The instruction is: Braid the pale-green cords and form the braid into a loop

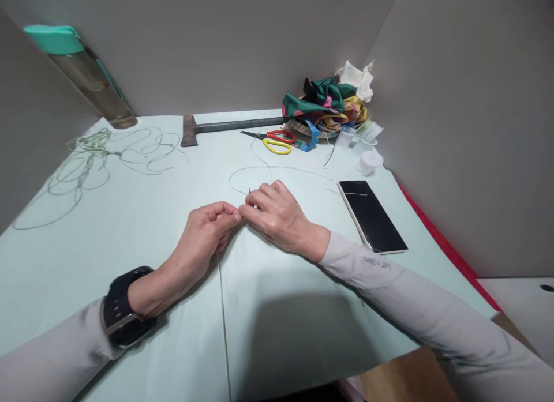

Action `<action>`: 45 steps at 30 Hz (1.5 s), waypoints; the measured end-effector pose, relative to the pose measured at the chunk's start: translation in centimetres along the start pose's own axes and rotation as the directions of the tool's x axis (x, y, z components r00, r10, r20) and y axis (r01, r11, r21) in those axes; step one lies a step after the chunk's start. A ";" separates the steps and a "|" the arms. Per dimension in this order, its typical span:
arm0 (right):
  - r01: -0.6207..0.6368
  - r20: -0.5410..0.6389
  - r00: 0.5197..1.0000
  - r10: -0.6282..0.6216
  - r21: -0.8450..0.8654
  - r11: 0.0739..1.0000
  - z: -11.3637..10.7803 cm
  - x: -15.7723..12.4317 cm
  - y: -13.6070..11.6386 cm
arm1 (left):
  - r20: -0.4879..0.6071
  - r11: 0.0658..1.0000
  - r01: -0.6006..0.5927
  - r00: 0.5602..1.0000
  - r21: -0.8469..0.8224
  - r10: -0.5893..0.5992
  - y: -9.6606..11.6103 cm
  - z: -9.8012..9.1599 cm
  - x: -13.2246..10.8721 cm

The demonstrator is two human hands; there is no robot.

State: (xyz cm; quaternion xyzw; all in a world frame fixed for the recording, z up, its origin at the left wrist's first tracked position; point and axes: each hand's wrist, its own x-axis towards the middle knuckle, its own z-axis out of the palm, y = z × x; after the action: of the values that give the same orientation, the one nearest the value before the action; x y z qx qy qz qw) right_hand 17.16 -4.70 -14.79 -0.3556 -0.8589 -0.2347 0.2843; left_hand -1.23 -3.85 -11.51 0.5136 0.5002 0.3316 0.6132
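Basically, left hand (205,235) and right hand (279,220) pinch the cord (223,312) tip to tip, fingers closed, its straight strand running from under the nearer left toward the table's (142,240) near edge.

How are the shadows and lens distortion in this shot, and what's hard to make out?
Head view: a broad, soft shadow darkens the tabletop at lower center; the water bottle leans at upper left, likely wide-lens distortion; fine detail where left hand and right hand meet is too small to tell.

Left fingers (228,220) against right fingers (254,215)
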 end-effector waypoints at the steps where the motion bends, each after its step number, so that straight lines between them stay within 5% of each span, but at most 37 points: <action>1: 0.008 -0.004 1.000 -0.008 0.001 1.000 0.0 0.1 0.0 | 0.000 1.000 0.000 1.000 0.000 0.000 0.0 0.0 0.0; 12: 0.004 0.002 1.000 -0.004 0.006 1.000 -0.1 0.0 0.2 | -0.012 0.998 -0.028 0.999 0.061 0.029 -0.2 -0.1 -0.3; 20: -0.204 0.034 0.979 0.201 0.139 0.969 -1.6 -0.6 -0.7 | 0.014 0.990 -0.045 0.999 0.134 0.044 -0.3 -0.3 -0.3; 25: -0.515 0.260 0.855 0.448 0.518 0.683 -2.7 -1.1 -2.6 | 0.002 0.977 -0.066 0.998 0.200 0.067 -0.2 -0.3 -0.4; 28: -0.585 0.320 0.806 0.499 0.560 0.587 -3.4 -0.4 -2.5 | 0.001 0.967 -0.082 0.996 0.240 0.084 -0.2 -0.3 -0.5; 31: -0.567 0.296 0.820 0.490 0.535 0.626 -3.4 1.2 -1.3 | 0.003 0.962 -0.102 0.995 0.254 0.104 -0.2 -0.3 -0.6; 38: -0.317 0.372 0.898 0.234 0.181 0.931 -1.0 4.7 0.7 | -0.036 0.978 -0.082 0.995 0.191 0.090 -0.6 -0.4 -0.5; 45: -0.173 0.407 0.911 0.069 0.225 0.959 -1.6 3.4 1.4 | -0.034 0.982 -0.069 0.997 0.174 0.076 -0.5 -0.3 -0.4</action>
State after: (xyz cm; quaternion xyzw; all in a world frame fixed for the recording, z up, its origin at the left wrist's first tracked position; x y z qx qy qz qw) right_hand 16.74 -3.15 -11.13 -0.4087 -0.8977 -0.0270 0.1625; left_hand -1.64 -4.27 -11.83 0.5759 0.5204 0.3195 0.5435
